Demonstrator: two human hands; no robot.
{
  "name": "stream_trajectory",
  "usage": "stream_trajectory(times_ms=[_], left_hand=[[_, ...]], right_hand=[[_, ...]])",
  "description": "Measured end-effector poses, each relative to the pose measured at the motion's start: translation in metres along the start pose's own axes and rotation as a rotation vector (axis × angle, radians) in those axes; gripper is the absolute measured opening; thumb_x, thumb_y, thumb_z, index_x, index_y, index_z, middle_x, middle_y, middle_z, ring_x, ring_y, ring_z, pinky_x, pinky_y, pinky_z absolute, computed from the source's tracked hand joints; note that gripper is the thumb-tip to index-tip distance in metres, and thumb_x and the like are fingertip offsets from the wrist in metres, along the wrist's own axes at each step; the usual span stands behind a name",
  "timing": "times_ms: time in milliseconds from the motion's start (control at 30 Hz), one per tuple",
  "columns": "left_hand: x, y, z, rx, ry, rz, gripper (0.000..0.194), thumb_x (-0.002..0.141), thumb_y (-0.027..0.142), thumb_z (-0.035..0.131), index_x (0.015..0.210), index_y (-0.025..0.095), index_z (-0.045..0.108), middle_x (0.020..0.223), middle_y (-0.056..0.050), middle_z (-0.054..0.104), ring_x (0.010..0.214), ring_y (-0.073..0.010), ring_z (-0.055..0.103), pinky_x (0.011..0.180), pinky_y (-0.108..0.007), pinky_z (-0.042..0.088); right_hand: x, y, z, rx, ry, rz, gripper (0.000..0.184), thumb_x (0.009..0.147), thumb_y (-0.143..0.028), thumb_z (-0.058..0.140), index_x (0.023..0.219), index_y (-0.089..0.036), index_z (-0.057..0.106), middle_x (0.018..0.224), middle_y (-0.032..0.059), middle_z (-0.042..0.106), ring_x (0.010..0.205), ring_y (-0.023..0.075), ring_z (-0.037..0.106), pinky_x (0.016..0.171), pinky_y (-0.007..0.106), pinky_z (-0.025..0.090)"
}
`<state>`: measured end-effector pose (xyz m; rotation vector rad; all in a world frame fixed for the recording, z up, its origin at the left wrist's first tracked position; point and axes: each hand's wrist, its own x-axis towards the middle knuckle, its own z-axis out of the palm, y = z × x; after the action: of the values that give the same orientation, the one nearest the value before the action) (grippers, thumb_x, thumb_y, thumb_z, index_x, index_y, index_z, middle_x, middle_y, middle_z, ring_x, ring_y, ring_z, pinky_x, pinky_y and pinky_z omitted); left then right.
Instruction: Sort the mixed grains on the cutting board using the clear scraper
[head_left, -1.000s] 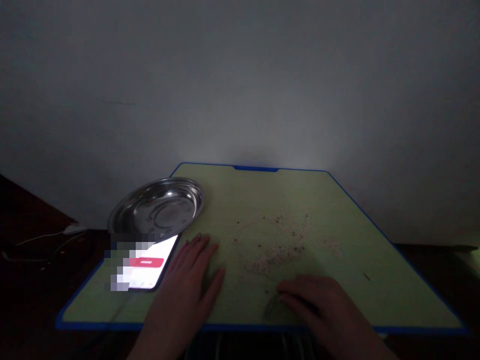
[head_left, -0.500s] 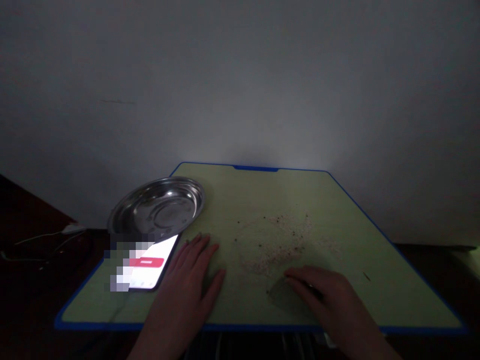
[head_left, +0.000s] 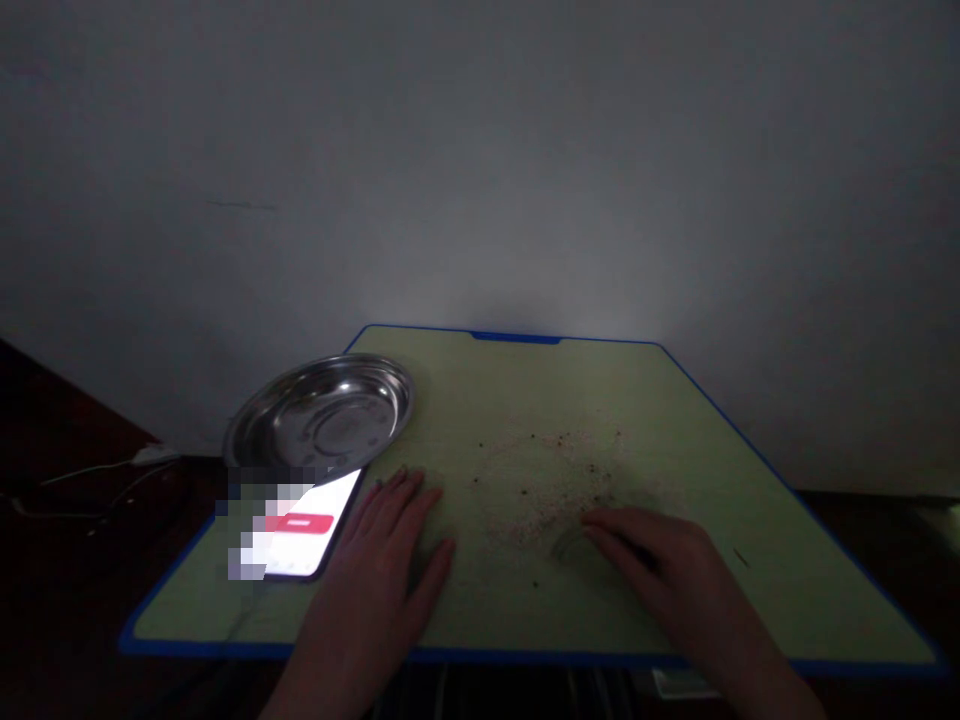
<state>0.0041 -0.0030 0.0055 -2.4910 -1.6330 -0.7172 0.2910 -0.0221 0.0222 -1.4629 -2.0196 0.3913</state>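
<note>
Right hand (head_left: 664,558) beside scattered pale grains (head_left: 536,519)

The bench (head_left: 465,390) looks smooth, matt, its edging (head_left: 525,657) like plastic. At its left edge, the bowl (head_left: 345,430) is polished metal; by the near left corner, the phone (head_left: 304,548) has a glossy, glass-like screen. The grains (head_left: 536,512) look rough; the thin thing (head_left: 568,541) in the right hand (head_left: 686,570) is too blurred to tell.

A shiny metal bowl (head_left: 337,432) sat at the left of the frame. Just below it lay a phone (head_left: 311,548), its screen lit white with a red bar. Pale cables (head_left: 86,472) trailed at lower left, and a grey wall (head_left: 480,180) filled the upper half.
</note>
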Motion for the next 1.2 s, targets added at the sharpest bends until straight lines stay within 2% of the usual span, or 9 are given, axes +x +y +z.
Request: stream_trajectory(times_ms=[67, 200, 533, 833, 1200], left_hand=[[0.0, 0.0, 0.0, 0.002, 0.007, 0.003, 0.04, 0.094, 0.04, 0.047, 0.125, 0.018, 0.059, 0.134, -0.016, 0.062, 0.125, -0.0362, 0.057, 0.098, -0.063, 0.049], [-0.001, -0.001, 0.002, -0.001, 0.013, -0.004, 0.042, 0.093, 0.043, 0.047, 0.126, 0.018, 0.059, 0.135, -0.016, 0.062, 0.126, -0.0364, 0.057, 0.099, -0.062, 0.048], [-0.002, -0.001, 0.003, -0.03, -0.001, -0.026, 0.041, 0.093, 0.042, 0.048, 0.127, 0.02, 0.058, 0.138, -0.014, 0.06, 0.129, -0.0348, 0.054, 0.102, -0.062, 0.046], [-0.002, -0.001, 0.002, -0.021, -0.003, -0.024, 0.041, 0.093, 0.042, 0.047, 0.126, 0.019, 0.059, 0.136, -0.015, 0.061, 0.128, -0.0352, 0.055, 0.101, -0.062, 0.047], [-0.003, -0.001, 0.003, -0.025, -0.006, -0.022, 0.041, 0.093, 0.041, 0.05, 0.126, 0.019, 0.059, 0.138, -0.014, 0.059, 0.13, -0.0347, 0.053, 0.103, -0.061, 0.046]], right_hand=[[-0.002, 0.0, -0.002, 0.017, -0.003, 0.004, 0.028, 0.095, -0.029, 0.05, 0.098, -0.023, 0.077, 0.096, 0.0065, 0.079, 0.084, 0.0237, 0.075, 0.075, 0.036, 0.06], [-0.006, -0.004, 0.001, 0.058, -0.12, -0.011, 0.027, 0.095, -0.029, 0.05, 0.096, -0.025, 0.076, 0.093, 0.0038, 0.079, 0.082, 0.0226, 0.075, 0.073, 0.035, 0.059], [0.002, 0.0, 0.008, 0.033, -0.082, 0.008, 0.029, 0.095, -0.031, 0.048, 0.098, -0.022, 0.076, 0.099, 0.0073, 0.079, 0.087, 0.0258, 0.075, 0.076, 0.042, 0.059], [0.005, -0.004, 0.009, 0.068, -0.148, -0.054, 0.025, 0.094, -0.026, 0.052, 0.1, -0.025, 0.076, 0.1, 0.0045, 0.079, 0.087, 0.0228, 0.074, 0.077, 0.037, 0.058], [0.008, -0.009, 0.007, 0.065, -0.169, -0.039, 0.023, 0.095, -0.026, 0.054, 0.104, -0.024, 0.076, 0.102, 0.0043, 0.079, 0.089, 0.0225, 0.073, 0.08, 0.036, 0.056]])
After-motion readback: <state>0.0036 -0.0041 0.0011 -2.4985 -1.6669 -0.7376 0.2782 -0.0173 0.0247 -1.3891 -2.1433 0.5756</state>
